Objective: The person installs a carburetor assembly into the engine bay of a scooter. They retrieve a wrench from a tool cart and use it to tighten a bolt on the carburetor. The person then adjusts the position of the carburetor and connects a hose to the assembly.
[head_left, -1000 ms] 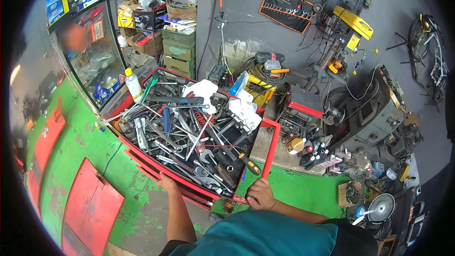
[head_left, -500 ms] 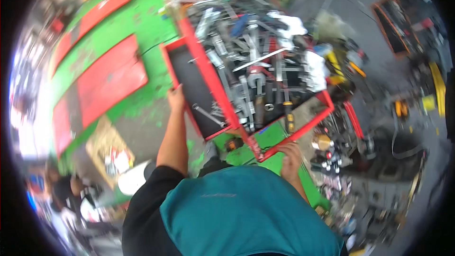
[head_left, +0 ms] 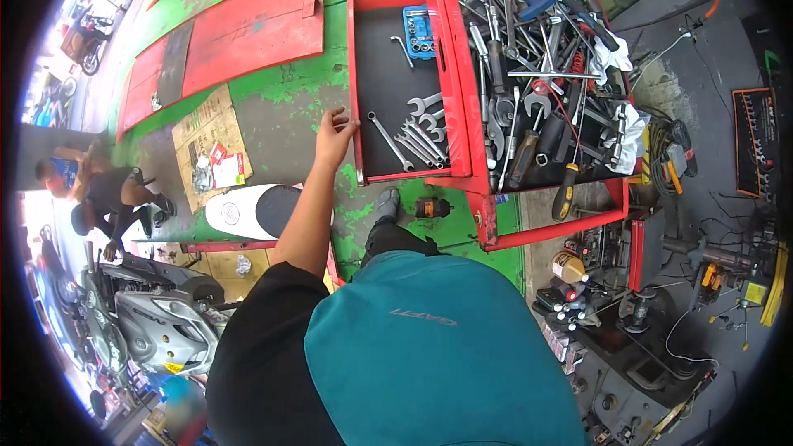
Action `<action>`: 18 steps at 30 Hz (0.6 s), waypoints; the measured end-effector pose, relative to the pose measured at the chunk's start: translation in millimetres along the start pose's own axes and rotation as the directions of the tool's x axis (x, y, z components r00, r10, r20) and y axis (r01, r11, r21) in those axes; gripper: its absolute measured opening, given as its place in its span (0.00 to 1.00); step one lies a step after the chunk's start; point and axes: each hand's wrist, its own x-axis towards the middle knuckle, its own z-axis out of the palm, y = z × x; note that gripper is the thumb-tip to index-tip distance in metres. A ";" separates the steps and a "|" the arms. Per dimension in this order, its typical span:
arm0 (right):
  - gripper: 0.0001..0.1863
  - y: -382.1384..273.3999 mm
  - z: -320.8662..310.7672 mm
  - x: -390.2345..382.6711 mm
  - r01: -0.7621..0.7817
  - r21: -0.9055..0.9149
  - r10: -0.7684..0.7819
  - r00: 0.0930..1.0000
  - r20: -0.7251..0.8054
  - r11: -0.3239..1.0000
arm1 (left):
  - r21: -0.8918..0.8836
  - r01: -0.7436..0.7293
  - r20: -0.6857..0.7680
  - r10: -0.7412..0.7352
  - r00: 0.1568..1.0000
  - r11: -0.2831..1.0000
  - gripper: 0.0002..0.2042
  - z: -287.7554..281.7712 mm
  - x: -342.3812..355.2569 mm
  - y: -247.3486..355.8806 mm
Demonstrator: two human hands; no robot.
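A shallow red drawer (head_left: pixel 354 83) is pulled out from the left side of a red tool cart (head_left: pixel 468 83). My left hand (head_left: pixel 334 136) is at the drawer's outer edge, its fingers curled against the rim. On the drawer's dark liner lie a combination wrench (head_left: pixel 388 140), several more wrenches (head_left: pixel 423 144) in a cluster, an L-shaped wrench (head_left: pixel 402 50) and a blue socket set (head_left: pixel 420 31). Heaped on the cart's top are wrenches, pliers and screwdrivers, among them a yellow-and-black-handled screwdriver (head_left: pixel 565 192). My right hand is out of sight.
Red panels (head_left: pixel 248 29) lie on the green floor to the left, near flattened cardboard (head_left: pixel 211 149) and a white-and-black motorcycle seat (head_left: pixel 248 211). A silver motorcycle (head_left: pixel 165 326) stands lower left; a person (head_left: pixel 124 190) crouches beyond it. An orange-edged socket tray (head_left: pixel 752 144) is far right.
The drawer has come further out to the left with my left hand at its edge, uncovering more wrenches and the blue socket set. My right hand has left the cart's front rail and the view.
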 end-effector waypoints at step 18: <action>0.22 -15.1 155.7 -116.5 -0.114 -0.167 0.166 0.926 0.340 0.979 | 0.248 -0.852 0.777 0.431 0.459 0.460 0.07 91.5 36.6 67.1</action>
